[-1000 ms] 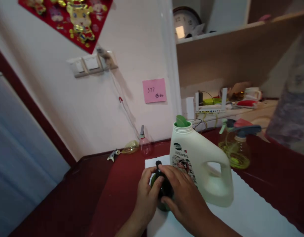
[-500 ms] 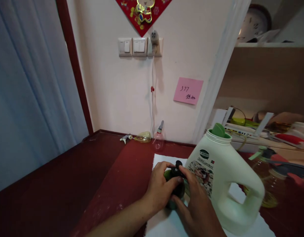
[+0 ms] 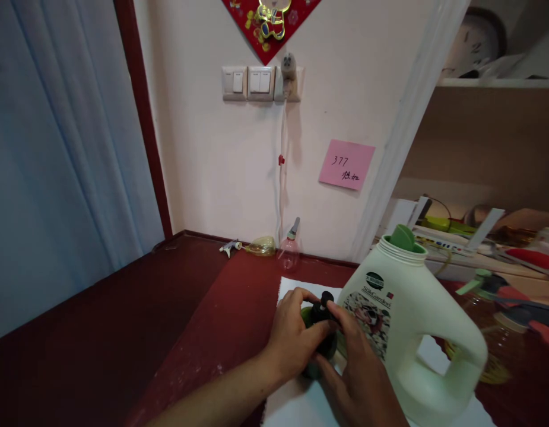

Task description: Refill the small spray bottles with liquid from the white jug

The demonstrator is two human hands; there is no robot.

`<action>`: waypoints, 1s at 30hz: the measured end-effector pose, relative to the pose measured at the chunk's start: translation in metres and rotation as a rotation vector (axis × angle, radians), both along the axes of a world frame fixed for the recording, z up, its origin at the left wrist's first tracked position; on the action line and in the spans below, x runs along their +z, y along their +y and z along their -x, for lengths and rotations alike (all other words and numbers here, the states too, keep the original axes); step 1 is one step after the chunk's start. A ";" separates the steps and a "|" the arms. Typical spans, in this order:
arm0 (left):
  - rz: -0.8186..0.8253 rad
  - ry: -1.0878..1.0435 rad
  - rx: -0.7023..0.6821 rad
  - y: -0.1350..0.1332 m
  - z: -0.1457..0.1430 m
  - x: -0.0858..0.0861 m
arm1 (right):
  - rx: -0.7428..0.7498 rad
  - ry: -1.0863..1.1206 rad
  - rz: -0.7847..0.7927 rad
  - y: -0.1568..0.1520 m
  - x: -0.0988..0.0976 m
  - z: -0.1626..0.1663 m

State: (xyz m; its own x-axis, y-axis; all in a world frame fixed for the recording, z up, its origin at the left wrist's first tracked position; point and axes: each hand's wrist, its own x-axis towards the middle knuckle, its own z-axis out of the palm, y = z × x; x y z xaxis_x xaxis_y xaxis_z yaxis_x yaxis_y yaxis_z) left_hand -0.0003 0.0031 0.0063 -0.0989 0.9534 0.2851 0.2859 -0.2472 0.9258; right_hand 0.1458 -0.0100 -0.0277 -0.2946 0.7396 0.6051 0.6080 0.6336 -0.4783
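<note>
A small dark green bottle [image 3: 321,350] with a black pump top [image 3: 324,303] stands on a white cloth [image 3: 296,403] near the front. My left hand [image 3: 294,338] wraps around the bottle's body from the left. My right hand [image 3: 361,373] comes in from the right, its fingertips on the black pump top. Just to the right, a large pale green detergent jug [image 3: 412,332] with a handle stands open, its green spout showing.
The cloth lies on a dark red table [image 3: 167,332]. A yellow spray bottle [image 3: 488,332] stands behind the jug. Two small spray bottles [image 3: 274,249] sit at the wall. A cluttered shelf [image 3: 479,237] is at the right, a curtain [image 3: 56,178] at the left.
The view swung and levelled from a tilted look toward the right; over the last half second it barely shifted. Both hands stay on the small bottle, fingers shifting around the pump top.
</note>
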 end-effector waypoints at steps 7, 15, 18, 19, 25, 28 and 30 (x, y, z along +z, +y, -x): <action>-0.082 0.041 -0.025 -0.001 0.003 -0.003 | -0.002 -0.009 -0.018 -0.004 0.006 0.003; -0.140 0.106 -0.036 -0.004 0.002 -0.011 | 0.021 -0.070 -0.083 -0.005 0.007 0.004; -0.151 0.116 -0.037 -0.003 0.003 -0.010 | 0.008 -0.068 -0.089 -0.006 0.007 0.005; -0.151 0.112 -0.036 -0.003 0.003 -0.010 | -0.001 -0.063 -0.092 -0.006 0.008 0.005; -0.159 0.102 -0.047 -0.004 0.003 -0.008 | 0.013 -0.080 -0.108 -0.006 0.012 0.004; -0.163 0.111 -0.059 -0.003 0.003 -0.009 | 0.024 -0.097 -0.127 -0.004 0.012 0.002; -0.173 0.116 -0.089 -0.002 0.003 -0.010 | 0.027 -0.107 -0.138 -0.003 0.011 0.002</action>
State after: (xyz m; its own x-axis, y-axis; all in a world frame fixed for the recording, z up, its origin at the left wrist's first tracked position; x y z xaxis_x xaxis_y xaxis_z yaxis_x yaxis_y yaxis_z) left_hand -0.0038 0.0008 -0.0040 0.0263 0.8930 0.4494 0.3581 -0.4281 0.8297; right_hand 0.1438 -0.0129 -0.0165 -0.3817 0.6422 0.6647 0.6323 0.7060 -0.3190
